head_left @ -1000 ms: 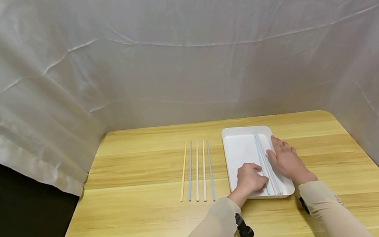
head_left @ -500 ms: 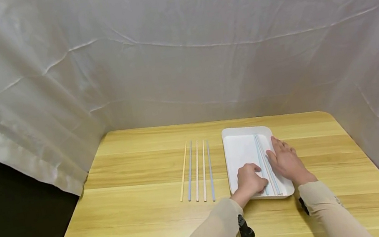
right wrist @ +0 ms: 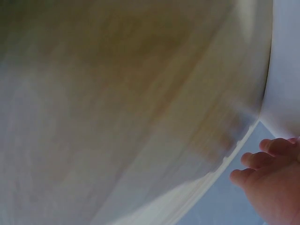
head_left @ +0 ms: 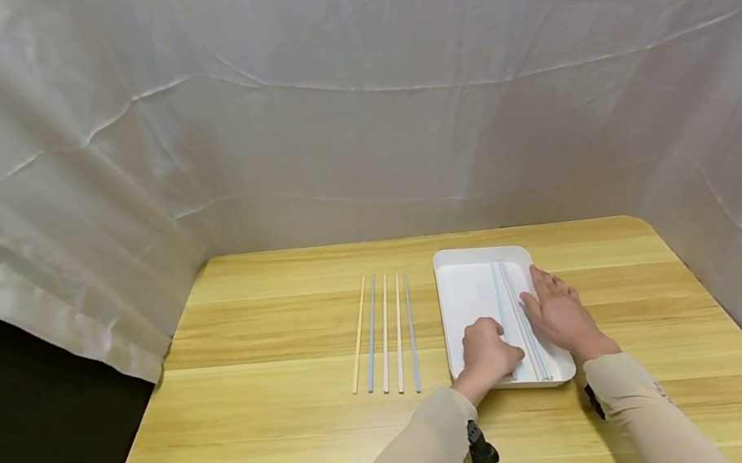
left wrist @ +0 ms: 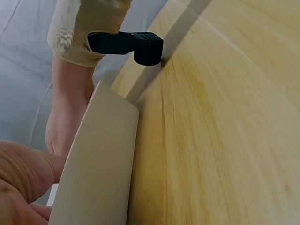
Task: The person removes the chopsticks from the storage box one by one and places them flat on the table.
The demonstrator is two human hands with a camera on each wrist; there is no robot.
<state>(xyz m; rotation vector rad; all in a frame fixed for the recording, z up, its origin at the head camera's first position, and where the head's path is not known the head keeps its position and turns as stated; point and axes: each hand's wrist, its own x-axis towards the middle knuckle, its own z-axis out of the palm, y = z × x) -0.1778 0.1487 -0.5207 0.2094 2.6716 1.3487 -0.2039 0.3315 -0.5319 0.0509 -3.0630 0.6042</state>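
Observation:
A white tray (head_left: 459,290) holds thin chopsticks. My left hand (head_left: 491,351) reaches over its near left side, with curled fingers and thumb pinching the lower part of a light blue chopstick (head_left: 499,296); the fingertips are partly hidden. Just right of that, more pale chopsticks (head_left: 526,332) lie close together, too crowded to tell apart. On the tray's right rim rests my right hand (head_left: 566,321), fingers extended and thumb inside near those chopsticks. In the left wrist view, part of the left hand (left wrist: 21,183) shows beside the tray's outer wall (left wrist: 101,154).
Left of the tray, several chopsticks lie in a spaced row on the wooden table (head_left: 266,440), among them a yellow one (head_left: 358,337) and a blue-grey one (head_left: 412,332). A pale curtain (head_left: 355,143) hangs behind the table. Each wrist bears a black camera (head_left: 482,448).
The light blue chopstick has shifted left with my left hand's fingers, leaving a gap to the other chopsticks. My right hand and the tray stay almost where they were.

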